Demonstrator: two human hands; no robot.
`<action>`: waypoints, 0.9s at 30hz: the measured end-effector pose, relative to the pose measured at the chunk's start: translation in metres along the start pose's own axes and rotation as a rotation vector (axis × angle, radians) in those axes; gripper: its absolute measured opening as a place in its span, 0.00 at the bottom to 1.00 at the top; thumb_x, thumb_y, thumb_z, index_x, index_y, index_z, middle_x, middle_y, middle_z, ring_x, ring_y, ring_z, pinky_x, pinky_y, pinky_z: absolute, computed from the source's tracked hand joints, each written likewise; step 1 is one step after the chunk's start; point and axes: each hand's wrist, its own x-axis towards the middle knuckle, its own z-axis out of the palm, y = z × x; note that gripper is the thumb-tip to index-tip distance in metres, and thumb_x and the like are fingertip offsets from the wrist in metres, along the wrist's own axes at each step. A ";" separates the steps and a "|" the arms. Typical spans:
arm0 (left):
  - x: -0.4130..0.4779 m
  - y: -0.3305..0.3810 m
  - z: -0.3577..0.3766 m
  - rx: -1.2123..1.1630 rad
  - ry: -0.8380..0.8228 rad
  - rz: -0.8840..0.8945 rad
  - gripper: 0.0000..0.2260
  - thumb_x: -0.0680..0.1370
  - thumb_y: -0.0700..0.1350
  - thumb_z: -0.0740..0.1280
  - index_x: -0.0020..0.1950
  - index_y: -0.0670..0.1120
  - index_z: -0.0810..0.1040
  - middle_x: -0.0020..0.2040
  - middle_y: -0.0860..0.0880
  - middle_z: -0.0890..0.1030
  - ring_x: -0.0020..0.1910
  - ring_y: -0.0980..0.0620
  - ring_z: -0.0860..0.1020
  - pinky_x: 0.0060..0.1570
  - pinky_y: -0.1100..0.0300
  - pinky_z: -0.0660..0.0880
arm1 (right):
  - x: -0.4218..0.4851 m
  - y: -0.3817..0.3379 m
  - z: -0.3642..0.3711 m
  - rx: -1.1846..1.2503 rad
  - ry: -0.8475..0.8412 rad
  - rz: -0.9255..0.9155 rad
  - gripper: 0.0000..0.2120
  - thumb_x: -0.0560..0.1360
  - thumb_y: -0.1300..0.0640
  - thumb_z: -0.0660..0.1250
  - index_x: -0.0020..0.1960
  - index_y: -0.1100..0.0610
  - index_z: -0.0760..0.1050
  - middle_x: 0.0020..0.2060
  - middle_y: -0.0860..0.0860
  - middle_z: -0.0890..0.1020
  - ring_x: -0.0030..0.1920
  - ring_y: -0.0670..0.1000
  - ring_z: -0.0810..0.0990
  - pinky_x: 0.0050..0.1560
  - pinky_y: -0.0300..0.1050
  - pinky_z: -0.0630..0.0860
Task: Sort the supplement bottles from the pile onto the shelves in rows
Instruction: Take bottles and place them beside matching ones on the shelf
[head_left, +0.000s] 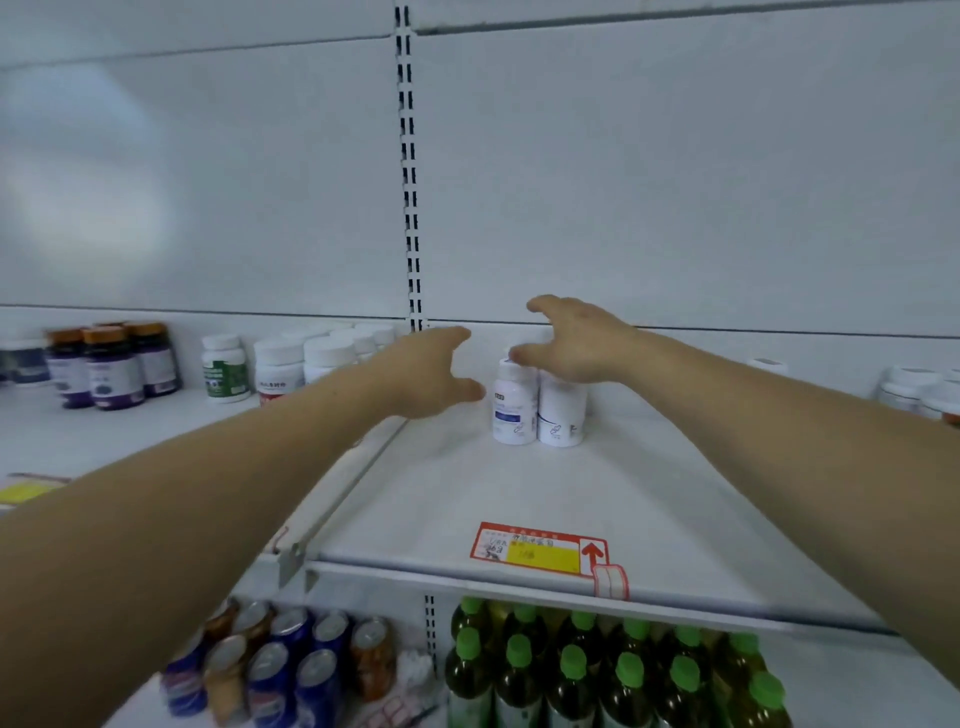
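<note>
The light is cool, even and fairly bright, washing the white back panel (675, 182) to a bluish grey. High and well to the left of the left hand (431, 374) a pale, soft glare patch spreads across the panel. Shadows are faint: only a weak smudge lies on the shelf (467, 493) under both hands. The wide lens bows the shelf edges and stretches the forearms near the frame borders. The purple bottles (111, 366) far left of the left hand smear with motion blur, and the whole picture is soft.
</note>
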 end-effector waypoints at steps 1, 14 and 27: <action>-0.007 -0.004 -0.007 0.031 0.024 -0.003 0.34 0.74 0.57 0.67 0.76 0.50 0.57 0.75 0.51 0.61 0.71 0.50 0.63 0.66 0.59 0.60 | 0.003 -0.009 0.002 0.007 -0.007 -0.018 0.35 0.73 0.39 0.66 0.75 0.49 0.58 0.72 0.52 0.65 0.69 0.54 0.66 0.55 0.44 0.62; -0.052 -0.133 -0.068 -0.019 0.094 -0.157 0.41 0.70 0.57 0.72 0.77 0.52 0.53 0.77 0.51 0.55 0.74 0.49 0.59 0.68 0.53 0.61 | 0.037 -0.126 0.055 -0.015 -0.078 -0.138 0.34 0.76 0.40 0.63 0.76 0.52 0.56 0.74 0.53 0.62 0.71 0.55 0.63 0.65 0.45 0.62; -0.013 -0.193 -0.049 -0.762 -0.225 -0.056 0.47 0.69 0.43 0.76 0.76 0.59 0.47 0.63 0.53 0.70 0.60 0.48 0.74 0.59 0.47 0.74 | 0.038 -0.177 0.081 0.124 -0.078 0.087 0.19 0.81 0.42 0.51 0.62 0.51 0.71 0.63 0.48 0.73 0.64 0.50 0.69 0.61 0.43 0.63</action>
